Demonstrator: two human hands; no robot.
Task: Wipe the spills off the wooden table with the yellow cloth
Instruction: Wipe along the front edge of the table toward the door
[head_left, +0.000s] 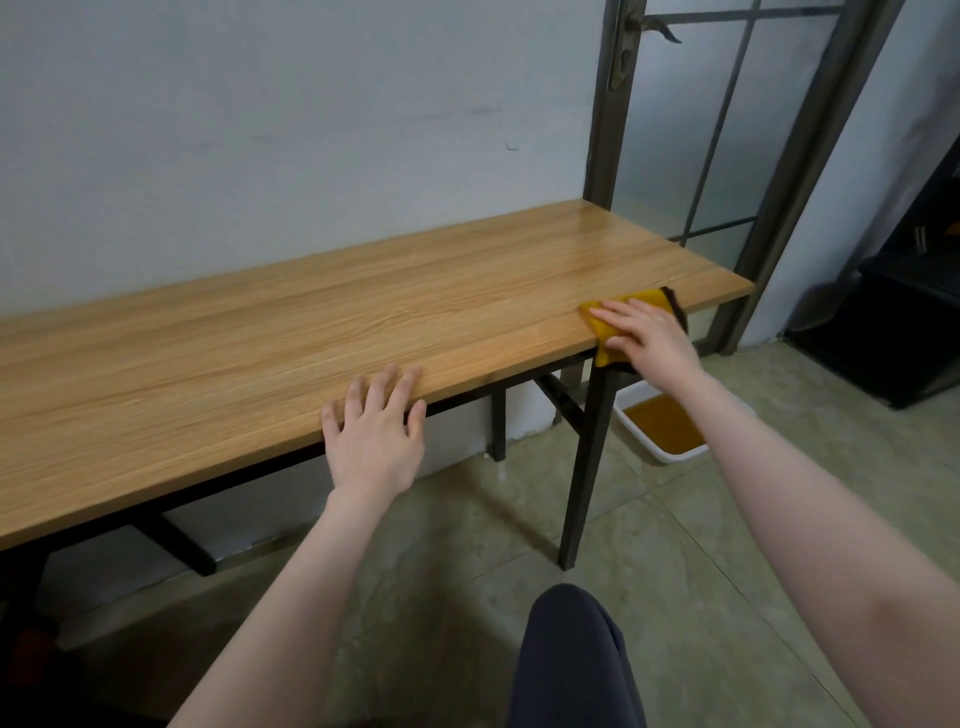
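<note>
Head view, one frame. Long narrow wooden table (270, 343) with light oak-grain top and black metal legs stands against a pale grey-white wall (260, 130); its right end reaches a dark metal-framed glass door (727, 130). Right hand (647, 332) lies palm down on the yellow cloth (602, 332), fingers extended and slightly spread, flat on the fabric rather than curled around it; thumb at the near table edge. The cloth is a folded yellow rag with a dark brown border strip visible along its far right side; it sits at the near edge of the tabletop close to the right end, with one corner hanging over the edge in front of the black front leg (587, 457). Left hand (376, 428) rests on the near edge of the table about midway along the visible length, well apart from the cloth; fingers apart and lying on the wood, palm off the edge, holding nothing. Tabletop surface reads dry and uniform from this angle; a faint sheen shows towards the right end, but I cannot tell whether it is liquid or reflected light. On the greenish tiled floor (675, 571), just beyond the front leg, a white rectangular plastic tray (670, 457) holds amber-coloured liquid. Dark grey trouser knee (571, 654) at bottom centre. Black cabinet (904, 322) at far right.
</note>
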